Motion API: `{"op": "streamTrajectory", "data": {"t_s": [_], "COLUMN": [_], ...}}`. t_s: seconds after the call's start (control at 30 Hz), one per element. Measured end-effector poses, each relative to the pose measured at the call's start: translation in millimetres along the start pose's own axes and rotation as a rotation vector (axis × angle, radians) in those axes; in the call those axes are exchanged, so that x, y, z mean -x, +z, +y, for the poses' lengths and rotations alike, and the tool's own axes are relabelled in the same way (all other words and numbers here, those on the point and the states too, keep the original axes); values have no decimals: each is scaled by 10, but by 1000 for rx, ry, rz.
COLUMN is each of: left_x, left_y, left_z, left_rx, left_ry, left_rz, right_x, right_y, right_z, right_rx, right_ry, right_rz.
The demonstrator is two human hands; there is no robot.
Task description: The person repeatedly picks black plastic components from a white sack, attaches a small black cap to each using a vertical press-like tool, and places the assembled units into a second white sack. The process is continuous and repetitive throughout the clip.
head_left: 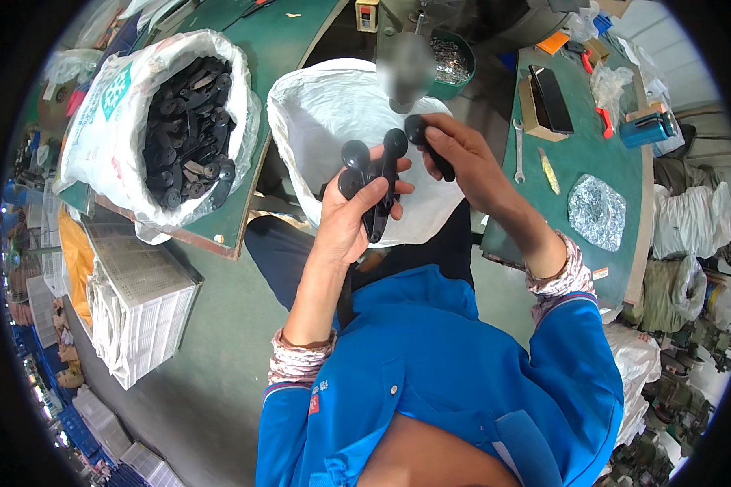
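Several black plastic handles with round, knob-like ends [391, 166] are gripped in my left hand [349, 213], fingers wrapped round them. Just to the right, my right hand [463, 154] pinches one more black handle [435, 150], its round end up and its shaft slanting down. Both hands are over a large white sack [300, 105] that stands with its mouth wide open. At the left, a white bag [110, 146] on the green table is filled with many similar black handles [188, 134].
Beyond the sack stands a machine with a rounded grey part [406, 69] and a green tub [453, 61] of small metal pieces. The right table [528, 219] bears a wrench [520, 150], a knife [549, 170], a phone [551, 97] and a clear bag of metal parts [596, 211].
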State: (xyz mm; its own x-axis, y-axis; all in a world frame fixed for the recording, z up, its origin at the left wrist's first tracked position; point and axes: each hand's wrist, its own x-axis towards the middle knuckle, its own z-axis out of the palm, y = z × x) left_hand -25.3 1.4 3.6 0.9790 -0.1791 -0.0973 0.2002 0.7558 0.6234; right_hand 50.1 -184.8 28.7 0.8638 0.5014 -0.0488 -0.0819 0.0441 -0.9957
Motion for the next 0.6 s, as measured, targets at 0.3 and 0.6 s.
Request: {"op": "streamTrajectory", "data": {"t_s": [0.3, 0.6], "left_x": [3, 0], "left_y": [78, 106], "left_z": [25, 34], "left_rx": [-128, -69], "left_ry": [-87, -39], "left_rz": [61, 61], "right_x": [-217, -803], "right_y": [-88, -341], "right_z": [-352, -1006], "right_rx": [75, 229], "right_ry": [-141, -38], "right_rz": [167, 148]}}
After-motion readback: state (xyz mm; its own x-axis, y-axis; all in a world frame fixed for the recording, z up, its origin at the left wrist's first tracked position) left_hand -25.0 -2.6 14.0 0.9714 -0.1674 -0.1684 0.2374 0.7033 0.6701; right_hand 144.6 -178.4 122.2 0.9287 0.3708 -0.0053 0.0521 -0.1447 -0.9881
